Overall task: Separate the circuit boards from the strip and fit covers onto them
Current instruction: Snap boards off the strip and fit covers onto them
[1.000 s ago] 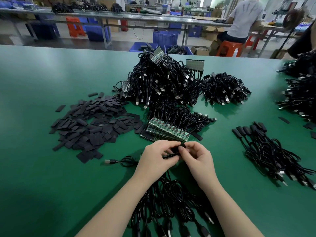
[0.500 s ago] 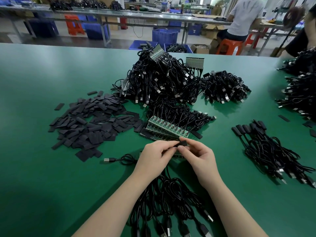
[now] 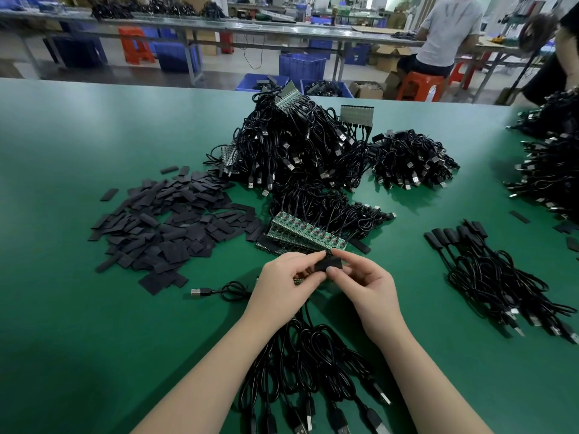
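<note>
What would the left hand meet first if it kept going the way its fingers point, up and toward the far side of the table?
Probably the black cover it already pinches with the right hand, then the green circuit board strip just beyond; depth is uncertain.

Green worktable (image 3: 94,136), steel benches (image 3: 219,26), perhaps blue crates (image 3: 302,66)

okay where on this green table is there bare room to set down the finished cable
Bare green table lies left of both hands, below the cover pile. Another patch sits between the right hand and the finished cables. The centre, around the cable heap, is crowded.
</note>
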